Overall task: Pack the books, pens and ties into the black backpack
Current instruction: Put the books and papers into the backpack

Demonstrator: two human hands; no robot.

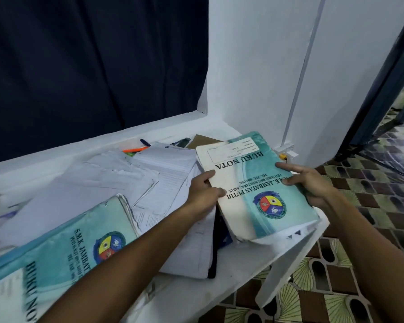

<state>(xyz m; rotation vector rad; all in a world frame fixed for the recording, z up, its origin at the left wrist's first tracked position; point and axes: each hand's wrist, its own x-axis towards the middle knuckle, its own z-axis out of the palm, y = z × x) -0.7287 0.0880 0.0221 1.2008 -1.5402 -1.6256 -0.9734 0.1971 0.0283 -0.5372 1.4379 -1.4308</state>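
Note:
A teal and cream "BUKU NOTA" notebook [250,183] is lifted at a tilt over the white shelf [196,297]. My left hand [202,193] grips its left edge, thumb on the cover. My right hand [313,185] holds the right edge, fingers on the cover. A second notebook of the same kind [63,250] lies at the lower left. Pens [138,148], one orange and one blue, lie at the back of the shelf. No backpack or ties are in view.
Loose lined papers and white sheets [131,180] cover the shelf. A brown book corner [202,141] shows behind the held notebook. A dark curtain [91,61] hangs behind, a white wall stands to the right, and patterned floor [359,206] lies below.

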